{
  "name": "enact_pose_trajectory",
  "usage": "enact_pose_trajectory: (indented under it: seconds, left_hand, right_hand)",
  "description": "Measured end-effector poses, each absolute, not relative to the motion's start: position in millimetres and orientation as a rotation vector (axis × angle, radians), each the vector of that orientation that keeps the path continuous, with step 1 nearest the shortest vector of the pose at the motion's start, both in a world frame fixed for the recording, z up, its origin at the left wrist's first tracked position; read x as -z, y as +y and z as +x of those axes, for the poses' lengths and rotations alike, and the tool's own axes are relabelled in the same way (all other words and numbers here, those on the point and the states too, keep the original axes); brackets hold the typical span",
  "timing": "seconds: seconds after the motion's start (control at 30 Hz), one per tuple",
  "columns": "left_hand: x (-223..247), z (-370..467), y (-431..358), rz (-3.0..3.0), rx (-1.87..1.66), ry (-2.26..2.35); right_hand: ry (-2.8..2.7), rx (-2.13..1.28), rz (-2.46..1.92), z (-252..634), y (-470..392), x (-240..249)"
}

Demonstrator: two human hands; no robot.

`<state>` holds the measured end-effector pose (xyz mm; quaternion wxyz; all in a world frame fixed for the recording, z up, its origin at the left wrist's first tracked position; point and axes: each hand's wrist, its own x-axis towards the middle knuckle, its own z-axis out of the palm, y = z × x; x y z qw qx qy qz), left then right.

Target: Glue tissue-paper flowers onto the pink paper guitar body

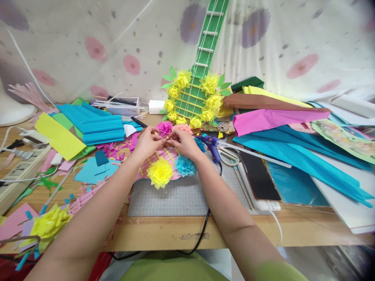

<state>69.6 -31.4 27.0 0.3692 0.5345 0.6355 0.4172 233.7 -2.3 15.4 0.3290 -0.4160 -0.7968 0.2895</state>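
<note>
My left hand (148,142) and my right hand (184,143) meet over a pink craft piece with yellow strips, fingers pinched together. What they hold between the fingertips is too small to make out. Around them on the piece sit a yellow paper flower (159,173), a blue one (185,166), a magenta one (164,128) and a partly hidden peach one (183,128). Under the piece lies a grey cutting mat (166,203). Just right of my right hand rests a purple glue gun (213,146).
A green paper guitar (190,101) ringed with yellow flowers stands behind. Scissors (230,154) and a phone (259,175) lie right, beside crepe paper (293,156). Blue folded paper (102,128), scraps and a power strip (23,171) are left. The glue gun's cord crosses the front edge.
</note>
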Motion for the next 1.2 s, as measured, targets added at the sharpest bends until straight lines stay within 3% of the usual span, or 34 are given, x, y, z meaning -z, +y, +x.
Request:
enact_pose_trajectory:
  seconds: [1.2]
  left_hand:
    - [-32.8, 68.3, -30.0, 1.321, -1.163, 1.686]
  right_hand:
    - [-2.100, -0.667, -1.113, 239.0, 1.0, -16.9]
